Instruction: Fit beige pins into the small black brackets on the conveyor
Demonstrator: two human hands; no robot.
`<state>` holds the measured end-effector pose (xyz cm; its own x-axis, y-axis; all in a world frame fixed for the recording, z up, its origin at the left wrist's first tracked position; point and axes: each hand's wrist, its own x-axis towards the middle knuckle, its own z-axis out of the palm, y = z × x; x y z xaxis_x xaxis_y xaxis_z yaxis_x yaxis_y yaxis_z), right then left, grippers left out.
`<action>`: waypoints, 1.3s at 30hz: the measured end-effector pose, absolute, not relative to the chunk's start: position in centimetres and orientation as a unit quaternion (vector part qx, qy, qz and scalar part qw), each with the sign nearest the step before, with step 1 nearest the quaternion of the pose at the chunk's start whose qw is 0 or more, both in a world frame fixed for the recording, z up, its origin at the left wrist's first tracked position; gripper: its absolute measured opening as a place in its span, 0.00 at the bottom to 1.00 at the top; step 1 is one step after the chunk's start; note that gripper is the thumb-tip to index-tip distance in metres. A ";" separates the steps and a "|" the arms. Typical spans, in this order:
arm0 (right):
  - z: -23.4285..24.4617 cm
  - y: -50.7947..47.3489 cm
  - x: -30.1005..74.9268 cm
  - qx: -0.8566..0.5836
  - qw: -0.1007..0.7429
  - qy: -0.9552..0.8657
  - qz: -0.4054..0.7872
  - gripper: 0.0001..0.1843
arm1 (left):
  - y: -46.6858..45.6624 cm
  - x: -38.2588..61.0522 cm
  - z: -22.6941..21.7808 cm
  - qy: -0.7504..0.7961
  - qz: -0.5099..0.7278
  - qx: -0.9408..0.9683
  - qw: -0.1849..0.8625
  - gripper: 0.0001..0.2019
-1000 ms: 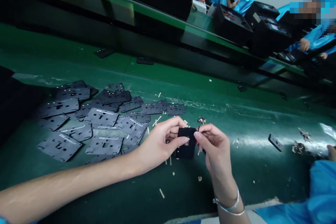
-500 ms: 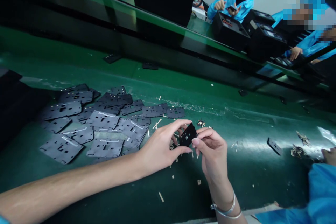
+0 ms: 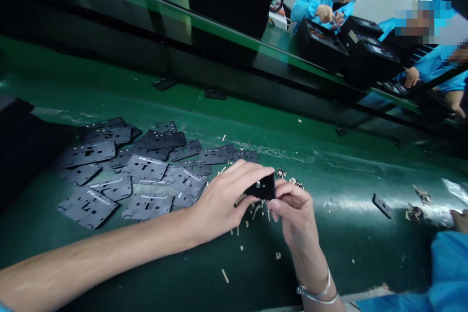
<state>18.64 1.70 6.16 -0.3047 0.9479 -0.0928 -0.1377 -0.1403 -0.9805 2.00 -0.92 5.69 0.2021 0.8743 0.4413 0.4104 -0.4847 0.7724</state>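
Note:
A small black plastic plate [image 3: 268, 187] with cut-out holes stands tilted between my two hands. My left hand [image 3: 224, 195] is closed on it, fingers over the top edge and thumb underneath. At the plate's right edge, the thumb and forefinger of my right hand [image 3: 298, 212] are pinched together; whether a small piece is also between them is hidden. To the left lies a loose pile of similar dark plates [image 3: 146, 168], some with pale strips along one side. Small pale strips and scraps [image 3: 224, 275] are scattered under and around my hands.
A single dark plate [image 3: 382, 205] lies right of my hands, near a heap of scraps [image 3: 415, 212]. A co-worker's blue sleeve [image 3: 449, 268] reaches in at the right edge. Beyond the dark rail, people in blue work by black boxes [image 3: 321, 41]. More dark pieces [image 3: 215, 94] lie farther back.
The plate has turned in my left hand, whose fingers now reach farther over its top edge. My right hand stays at the plate's right edge. A co-worker across the rail has lowered their hands.

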 end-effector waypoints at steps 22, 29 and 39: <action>4.8 5.2 21.2 -0.601 0.316 -0.664 0.313 0.08 | 9.0 0.8 4.4 0.578 0.275 0.763 0.095 0.22; 2.9 5.0 19.9 -0.554 0.170 -0.796 0.174 0.06 | 14.9 0.9 5.0 0.592 0.371 0.711 0.085 0.23; 2.1 4.3 18.9 -0.568 0.099 -0.808 0.117 0.05 | 3.7 0.1 3.9 0.516 0.401 0.668 0.355 0.09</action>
